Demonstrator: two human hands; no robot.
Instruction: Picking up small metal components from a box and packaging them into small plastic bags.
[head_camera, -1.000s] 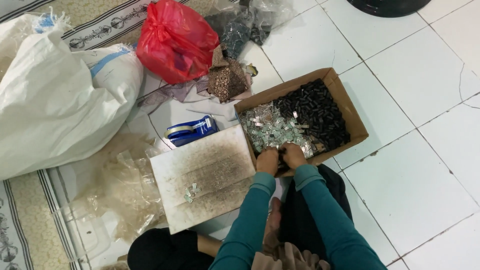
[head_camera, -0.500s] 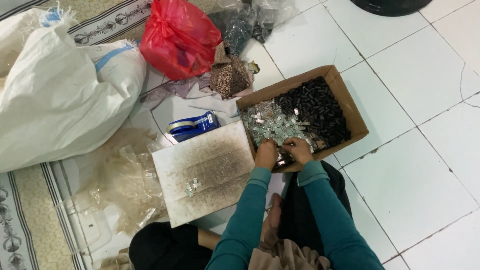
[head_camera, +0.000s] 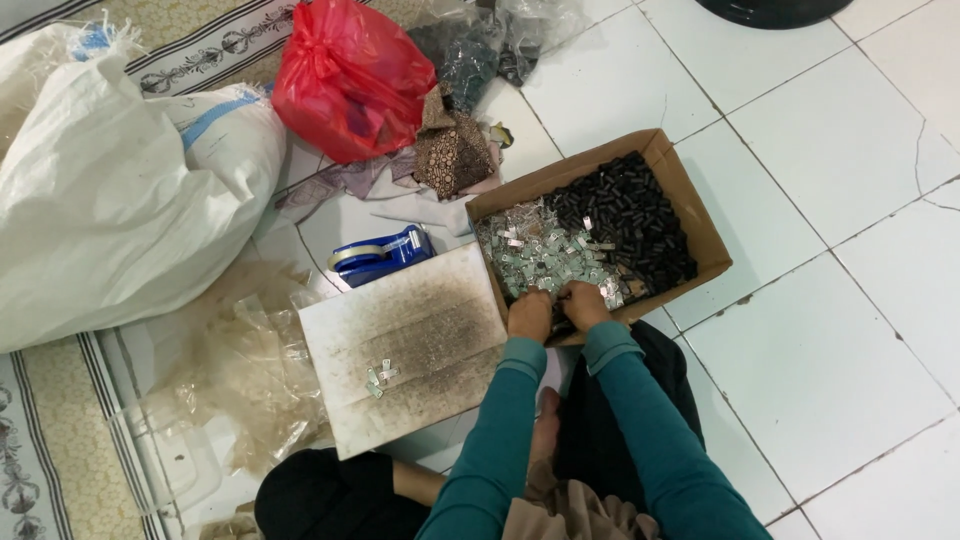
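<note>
A shallow cardboard box (head_camera: 700, 215) on the tiled floor holds small silvery metal pieces (head_camera: 545, 255) on its left side and small black parts (head_camera: 625, 225) on its right. My left hand (head_camera: 529, 314) and my right hand (head_camera: 585, 305) rest together at the box's near edge, fingers curled down into the silvery pieces. What the fingers hold is hidden. Both arms wear teal sleeves. A stained white board (head_camera: 410, 345) lies left of the box with a few silvery pieces (head_camera: 380, 375) on it.
A blue tape dispenser (head_camera: 380, 255) lies behind the board. A big white woven sack (head_camera: 110, 200) and a red plastic bag (head_camera: 350, 75) are at the back left, a brown patterned cloth (head_camera: 455, 150) beside them. Crumpled clear plastic bags (head_camera: 245, 365) lie left of the board.
Both hands stay at the box's near edge with only small finger movement. The head camera has shifted slightly.
</note>
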